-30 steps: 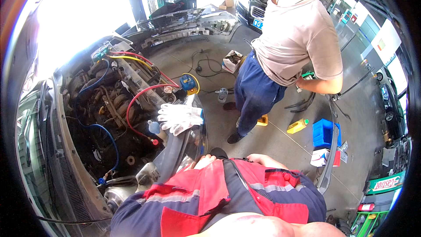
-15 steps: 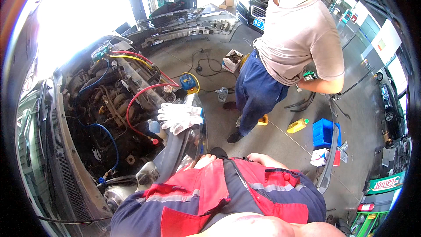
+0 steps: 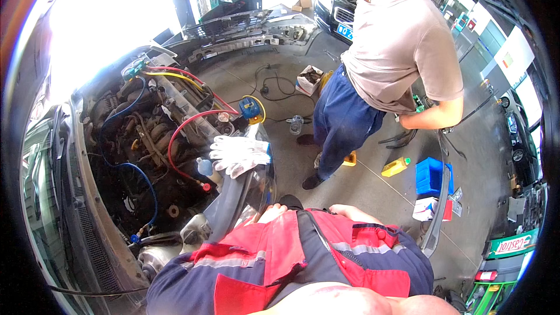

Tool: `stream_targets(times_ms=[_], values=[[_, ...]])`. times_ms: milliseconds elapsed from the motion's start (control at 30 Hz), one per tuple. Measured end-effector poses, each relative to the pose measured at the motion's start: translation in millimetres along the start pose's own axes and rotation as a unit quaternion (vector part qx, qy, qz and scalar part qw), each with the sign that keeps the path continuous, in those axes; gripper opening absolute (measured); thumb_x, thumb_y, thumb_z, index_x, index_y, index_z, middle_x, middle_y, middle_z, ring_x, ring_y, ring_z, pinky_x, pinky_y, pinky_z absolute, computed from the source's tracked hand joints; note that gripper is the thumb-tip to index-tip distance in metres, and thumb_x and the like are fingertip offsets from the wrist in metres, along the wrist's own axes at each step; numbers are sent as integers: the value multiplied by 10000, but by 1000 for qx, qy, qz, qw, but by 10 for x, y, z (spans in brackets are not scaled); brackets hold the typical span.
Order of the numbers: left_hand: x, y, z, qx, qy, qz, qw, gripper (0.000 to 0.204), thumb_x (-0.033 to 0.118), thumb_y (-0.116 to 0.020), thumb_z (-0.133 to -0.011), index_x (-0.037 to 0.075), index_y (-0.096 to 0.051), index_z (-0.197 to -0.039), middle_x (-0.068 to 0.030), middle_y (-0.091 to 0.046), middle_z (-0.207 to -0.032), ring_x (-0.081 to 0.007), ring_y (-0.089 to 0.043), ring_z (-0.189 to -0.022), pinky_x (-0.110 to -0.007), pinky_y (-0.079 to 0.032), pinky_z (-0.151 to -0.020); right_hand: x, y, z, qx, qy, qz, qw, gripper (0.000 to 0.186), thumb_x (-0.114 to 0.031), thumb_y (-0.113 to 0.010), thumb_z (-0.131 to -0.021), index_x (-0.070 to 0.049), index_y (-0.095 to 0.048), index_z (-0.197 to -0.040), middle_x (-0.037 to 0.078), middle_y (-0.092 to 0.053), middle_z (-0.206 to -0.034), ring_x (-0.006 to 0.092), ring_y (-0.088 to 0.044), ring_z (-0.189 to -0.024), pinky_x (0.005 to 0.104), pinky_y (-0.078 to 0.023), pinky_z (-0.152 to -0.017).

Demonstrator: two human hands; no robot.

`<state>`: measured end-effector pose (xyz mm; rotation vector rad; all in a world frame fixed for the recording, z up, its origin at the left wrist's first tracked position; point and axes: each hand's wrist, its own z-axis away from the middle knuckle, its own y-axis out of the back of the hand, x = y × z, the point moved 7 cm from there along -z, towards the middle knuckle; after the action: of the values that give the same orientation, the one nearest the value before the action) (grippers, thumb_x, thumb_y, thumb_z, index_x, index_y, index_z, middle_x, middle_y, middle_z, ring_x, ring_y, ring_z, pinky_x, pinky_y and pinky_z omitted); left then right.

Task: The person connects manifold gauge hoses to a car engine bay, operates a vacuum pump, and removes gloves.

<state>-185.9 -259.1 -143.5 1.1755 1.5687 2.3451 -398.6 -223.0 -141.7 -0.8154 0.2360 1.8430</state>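
Observation:
My left hand (image 3: 272, 213) shows only in part past my red and navy jacket, beside the car's front corner. My right hand (image 3: 352, 213) rests close against my body on the other side, its fingers mostly out of sight. Nearest my left hand, a pair of white work gloves (image 3: 238, 154) lies on the front edge of the open engine bay (image 3: 146, 134). A red hose (image 3: 182, 127) and a blue hose (image 3: 153, 189) run across the bay from a gauge manifold (image 3: 135, 69). Next to the gloves sits a blue and yellow device (image 3: 251, 108).
Facing the bay stands a person in a beige shirt (image 3: 402, 41). On the floor are a yellow bottle (image 3: 396, 167), a blue bin (image 3: 430, 178), a clear jug (image 3: 296, 124) and black cables (image 3: 280, 87). A detached bumper (image 3: 251, 38) lies beyond.
The other person's upper body and bent arm have shifted slightly to the right. My hands, the gloves and the hoses stay where they were.

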Motion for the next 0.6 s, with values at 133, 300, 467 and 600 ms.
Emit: stream_targets(times_ms=[133, 300, 467, 600], values=[[22, -25, -7, -7, -23, -15, 1000, 239, 293, -427, -715, 103, -528, -820, -111, -492, -863, -280, -493, -813, -386, -418, -696, -178, -190, 192, -15, -44, -63, 997, 234, -140, -595, -729, -58, -591, -948, 8, -574, -823, 130, -506, -757, 320, -420, -697], [-70, -142, -3, 4, -35, -17, 999, 246, 300, -425, -724, 108, -517, -845, -113, -496, -858, -281, -497, -823, -394, -419, -702, -298, -251, 286, -10, -31, -6, 999, 214, -134, -561, -755, -48, -572, -951, 19, -564, -857, 125, -493, -804, 297, -400, -730], [91, 32, -22, -5, -51, -34, 998, 247, 297, -435, -719, 107, -514, -856, -97, -505, -833, -269, -506, -804, -384, -415, -695, -329, -273, 331, 5, -30, 15, 999, 197, -128, -526, -780, -39, -553, -954, 29, -553, -891, 121, -480, -851, 275, -379, -763], [38, -59, -48, -10, -51, -49, 997, 248, 301, -431, -720, 109, -511, -854, -92, -502, -828, -264, -503, -803, -377, -412, -693, -513, -365, 467, 25, -22, 73, 997, 185, -123, -498, -801, -31, -537, -956, 38, -545, -919, 117, -470, -889, 257, -362, -789]])
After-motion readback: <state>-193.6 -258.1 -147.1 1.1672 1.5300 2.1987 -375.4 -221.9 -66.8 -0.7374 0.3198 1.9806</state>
